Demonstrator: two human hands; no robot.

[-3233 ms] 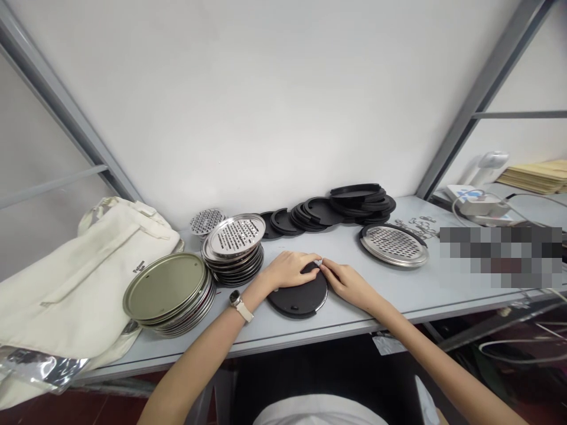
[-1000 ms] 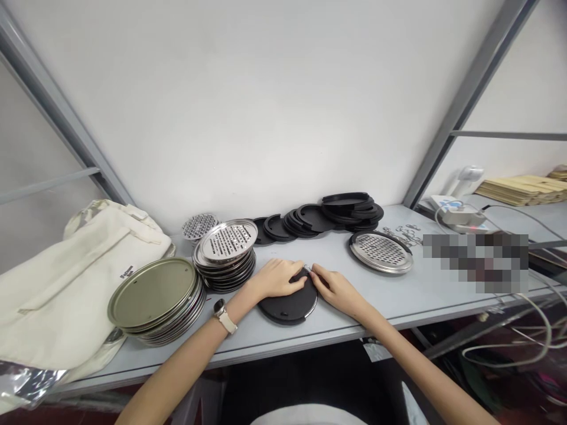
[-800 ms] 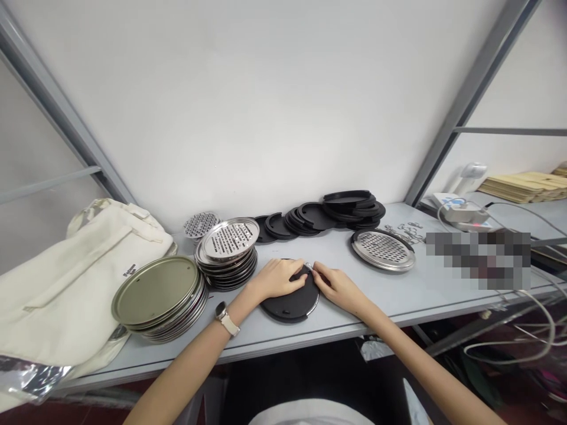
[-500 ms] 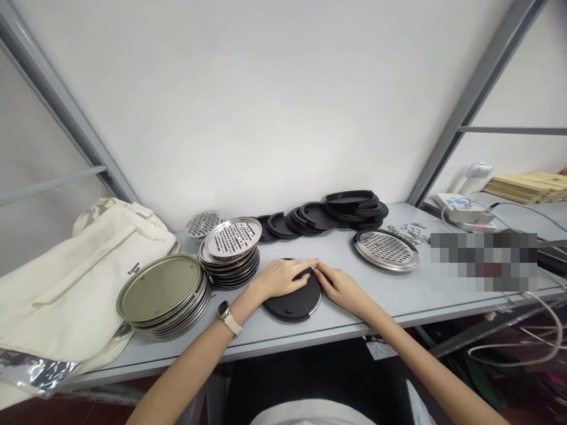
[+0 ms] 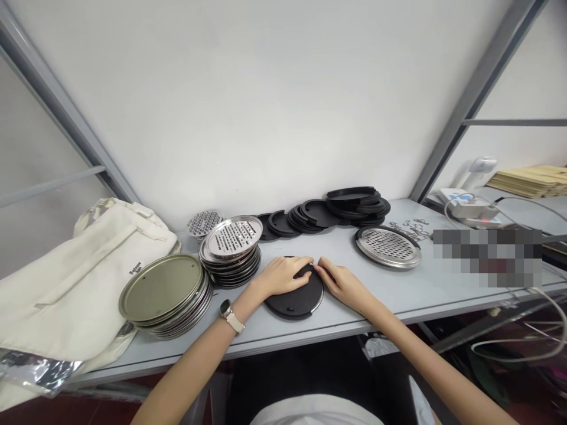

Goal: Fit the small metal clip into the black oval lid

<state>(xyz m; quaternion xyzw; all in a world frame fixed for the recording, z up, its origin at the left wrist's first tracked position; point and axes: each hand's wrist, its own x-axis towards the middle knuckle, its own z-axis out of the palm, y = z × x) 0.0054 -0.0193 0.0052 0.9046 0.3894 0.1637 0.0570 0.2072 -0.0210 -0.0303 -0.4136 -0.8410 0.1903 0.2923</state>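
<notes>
A black round disc (image 5: 295, 301) lies flat on the table in front of me, a thin strip of shiny metal showing along its lower right edge. My left hand (image 5: 286, 275) grips it from the upper left, thumb across its face and fingers at the far edge. At its upper right edge, my right hand (image 5: 334, 280) pinches a small shiny metal piece between thumb and forefinger. The fingertips of both hands nearly meet there. Most of that small piece is hidden by the fingers.
Left stand a stack of olive and metal discs (image 5: 162, 289), perforated grater discs (image 5: 234, 237) and a cream bag (image 5: 88, 277). Black round covers (image 5: 321, 213) lie along the wall. A black-edged grater disc (image 5: 390, 247) and small metal clasps (image 5: 410, 227) lie to the right.
My right fingertips have shifted slightly off my left forefinger, and the small metal piece shows between them. The disc stays under my left hand.
</notes>
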